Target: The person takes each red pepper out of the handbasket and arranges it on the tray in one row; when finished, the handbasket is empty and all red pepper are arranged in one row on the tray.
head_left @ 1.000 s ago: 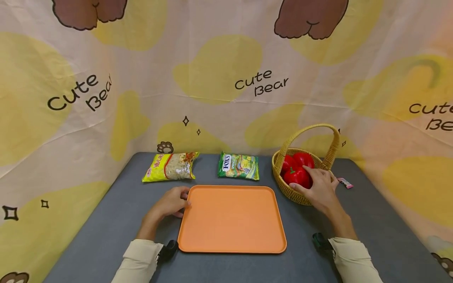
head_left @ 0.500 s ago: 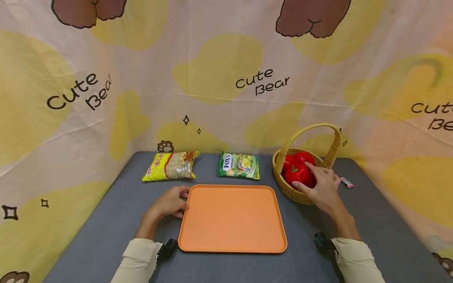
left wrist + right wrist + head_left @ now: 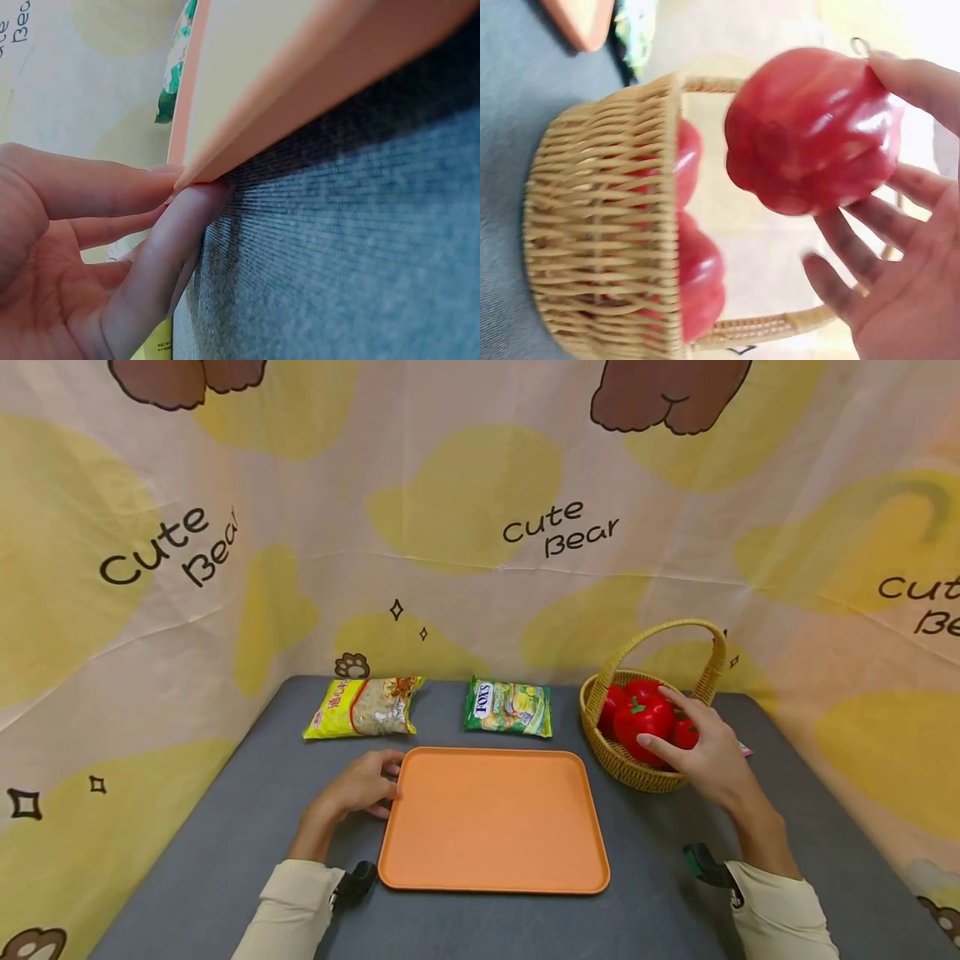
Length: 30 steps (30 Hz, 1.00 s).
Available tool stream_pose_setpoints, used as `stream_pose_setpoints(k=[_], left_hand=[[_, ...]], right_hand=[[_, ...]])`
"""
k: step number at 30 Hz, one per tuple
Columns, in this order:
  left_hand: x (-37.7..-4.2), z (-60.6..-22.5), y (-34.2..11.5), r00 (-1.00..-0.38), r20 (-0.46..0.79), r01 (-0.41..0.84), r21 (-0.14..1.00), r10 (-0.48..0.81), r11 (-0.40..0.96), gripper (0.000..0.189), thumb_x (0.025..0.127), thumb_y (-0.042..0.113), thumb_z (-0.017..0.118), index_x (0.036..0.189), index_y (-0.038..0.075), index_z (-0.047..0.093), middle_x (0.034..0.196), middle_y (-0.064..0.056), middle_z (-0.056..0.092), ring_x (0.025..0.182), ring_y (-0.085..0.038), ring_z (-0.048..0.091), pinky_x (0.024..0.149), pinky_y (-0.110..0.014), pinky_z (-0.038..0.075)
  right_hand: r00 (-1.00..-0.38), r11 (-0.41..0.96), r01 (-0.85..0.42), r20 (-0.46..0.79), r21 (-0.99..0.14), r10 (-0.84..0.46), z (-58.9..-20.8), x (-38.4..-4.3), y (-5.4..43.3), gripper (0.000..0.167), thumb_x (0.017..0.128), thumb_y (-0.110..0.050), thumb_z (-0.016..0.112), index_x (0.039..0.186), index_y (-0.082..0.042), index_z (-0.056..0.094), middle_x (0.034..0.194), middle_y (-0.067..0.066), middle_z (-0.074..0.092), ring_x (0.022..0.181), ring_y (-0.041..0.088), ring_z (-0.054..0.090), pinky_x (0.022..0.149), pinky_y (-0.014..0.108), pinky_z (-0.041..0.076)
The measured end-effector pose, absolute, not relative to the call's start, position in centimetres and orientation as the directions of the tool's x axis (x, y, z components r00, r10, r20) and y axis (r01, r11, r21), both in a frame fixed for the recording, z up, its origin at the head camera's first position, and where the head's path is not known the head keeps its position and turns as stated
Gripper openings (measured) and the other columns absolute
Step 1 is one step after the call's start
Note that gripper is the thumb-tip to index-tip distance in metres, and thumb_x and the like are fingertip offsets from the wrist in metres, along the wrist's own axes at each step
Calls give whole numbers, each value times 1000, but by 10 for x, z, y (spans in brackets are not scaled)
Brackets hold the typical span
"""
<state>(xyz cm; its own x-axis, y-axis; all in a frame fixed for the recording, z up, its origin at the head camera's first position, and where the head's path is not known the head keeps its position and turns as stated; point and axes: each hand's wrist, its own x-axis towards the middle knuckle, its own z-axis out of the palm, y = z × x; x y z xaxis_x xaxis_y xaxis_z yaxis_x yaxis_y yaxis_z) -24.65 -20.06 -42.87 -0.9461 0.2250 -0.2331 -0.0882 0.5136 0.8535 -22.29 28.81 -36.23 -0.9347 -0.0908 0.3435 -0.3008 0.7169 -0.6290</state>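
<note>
My left hand [image 3: 362,787] pinches the left rim of an orange tray [image 3: 495,822] on the table, thumb on the rim and a finger beneath it in the left wrist view. My right hand [image 3: 708,752] grips a red bell pepper [image 3: 810,131] between thumb and fingers. The right wrist view shows this pepper lifted above the rim of a wicker basket [image 3: 604,217]. More red peppers [image 3: 697,274] lie inside the basket, partly hidden by its wall.
A yellow food bag [image 3: 363,708] lies behind the tray at the left. A green FOX'S candy bag [image 3: 508,708] lies behind its middle. The basket's tall handle [image 3: 667,625] arches over the peppers. Right of the basket, a small pink-and-white packet [image 3: 746,749] is mostly hidden by the hand.
My right hand has taken hold of a pepper and raised it out from among the others, moving slightly right. My left hand keeps its hold on the tray.
</note>
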Motion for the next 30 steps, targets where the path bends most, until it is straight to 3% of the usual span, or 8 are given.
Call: stream_pose_setpoints(k=[5, 8, 12, 14, 16, 19, 30], left_hand=[[-247, -429, -202, -948, -227, -83, 853, 224, 515, 65, 88, -6, 68, 150, -9, 49, 133, -26, 58, 87, -22, 70, 63, -41, 66], [-247, -428, -202, -949, -228, -83, 848, 218, 524, 65, 88, -6, 69, 150, -9, 49, 132, -26, 59, 88, -22, 70, 62, -40, 66], [-247, -426, -201, -950, -229, -83, 842, 213, 534, 65, 89, -5, 69, 151, -9, 48, 134, -26, 58, 89, -22, 70, 63, -40, 66], [-247, -426, -201, -950, -229, -82, 842, 214, 534, 65, 89, -5, 69, 151, -9, 48, 134, -26, 59, 88, -22, 70, 62, -39, 66], [-247, -426, -200, -950, -228, -81, 841, 215, 534, 64, 89, -5, 69, 150, -9, 49, 133, -25, 59, 87, -21, 70, 62, -39, 66], [-247, -425, -199, -949, -228, -80, 842, 218, 534, 64, 89, -5, 69, 150, -9, 49, 132, -25, 59, 87, -21, 70, 63, -39, 66], [-244, -425, -199, -946, -242, -99, 849, 214, 518, 66, 88, -6, 68, 151, -9, 48, 134, -26, 58, 87, -22, 71, 62, -40, 66]], right_hand=[[-937, 700, -320, 322, -638, -135, -355, -219, 280, 78, 95, -40, 79, 162, -18, 45, 160, 23, 45, 135, 48, 48, 99, 70, 53], [-929, 684, -354, 325, -638, -177, -354, -220, 273, 77, 94, -36, 80, 160, -17, 46, 157, 20, 50, 129, 43, 55, 97, 47, 60], [-915, 651, -400, 328, -645, -236, -358, -224, 261, 78, 91, -30, 84, 158, -14, 48, 151, 18, 55, 123, 39, 62, 92, 17, 54], [-908, 628, -419, 326, -656, -265, -363, -226, 253, 78, 90, -26, 86, 157, -11, 48, 149, 18, 56, 122, 39, 64, 96, 23, 58], [-904, 608, -427, 314, -669, -289, -368, -227, 246, 79, 89, -25, 87, 156, -9, 48, 148, 19, 57, 121, 40, 66, 100, 39, 61], [-903, 575, -424, 285, -699, -320, -375, -229, 232, 81, 87, -23, 88, 155, -6, 47, 148, 19, 57, 124, 42, 65, 102, 62, 56], [-855, 496, -490, 283, -717, -435, -393, -250, 182, 77, 85, -17, 88, 150, -2, 50, 141, 16, 59, 120, 36, 67, 102, 59, 57]])
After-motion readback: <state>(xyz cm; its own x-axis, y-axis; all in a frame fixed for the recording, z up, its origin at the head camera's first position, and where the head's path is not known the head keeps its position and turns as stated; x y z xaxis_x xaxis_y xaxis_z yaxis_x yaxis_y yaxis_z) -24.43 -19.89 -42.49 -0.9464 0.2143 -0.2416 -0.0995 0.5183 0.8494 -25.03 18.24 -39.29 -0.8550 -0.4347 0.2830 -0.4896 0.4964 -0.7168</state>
